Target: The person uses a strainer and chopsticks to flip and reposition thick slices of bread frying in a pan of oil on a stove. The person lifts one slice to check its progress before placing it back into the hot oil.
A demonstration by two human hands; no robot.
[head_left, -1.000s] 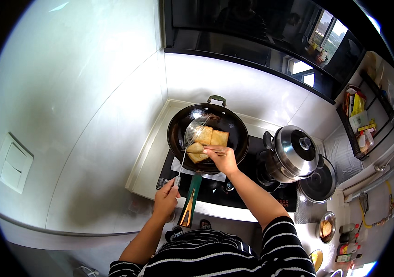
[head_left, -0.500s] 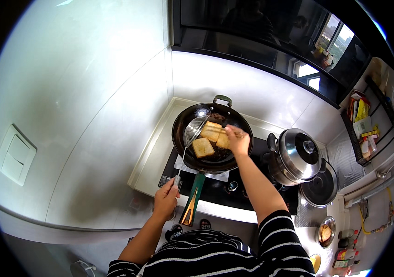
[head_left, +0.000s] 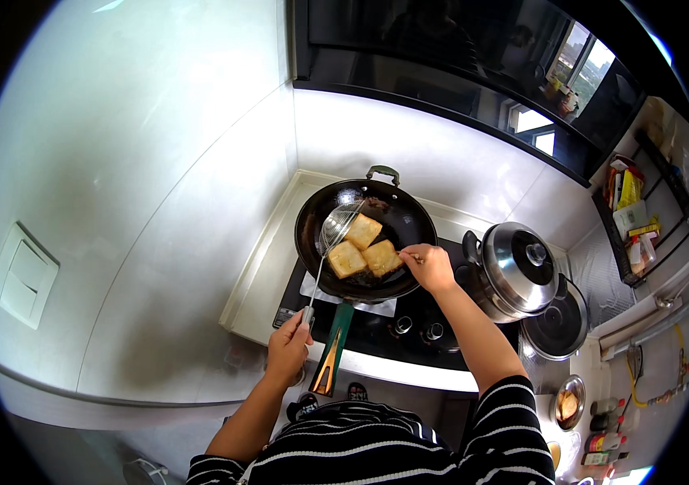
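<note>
A dark wok (head_left: 415, 218) on the stove holds three golden, square fried slices (head_left: 363, 232), bunched together with edges touching. My left hand (head_left: 288, 351) is closed round the handle of a wire skimmer (head_left: 337, 229), whose round mesh head rests inside the wok's left side. Over the wok's right rim, my right hand (head_left: 431, 267) pinches a pair of chopsticks (head_left: 411, 258). They are seen mostly end-on, pointing at the rightmost slice; whether they touch it cannot be made out. The wok's green and gold handle (head_left: 336, 343) points toward me, just right of my left hand.
A lidded steel pot (head_left: 518, 271) stands right of the wok, with a round dark lid or pan (head_left: 558, 323) beyond. A bowl of food (head_left: 569, 404) and several bottles (head_left: 605, 442) sit far right. White wall (head_left: 174, 202) borders the left; a dark range hood (head_left: 441, 89) hangs above.
My right hand has drawn back toward me and to the right, to the wok's rim. The slices have shifted, the right one nearer me. My left hand and the skimmer stay nearly still.
</note>
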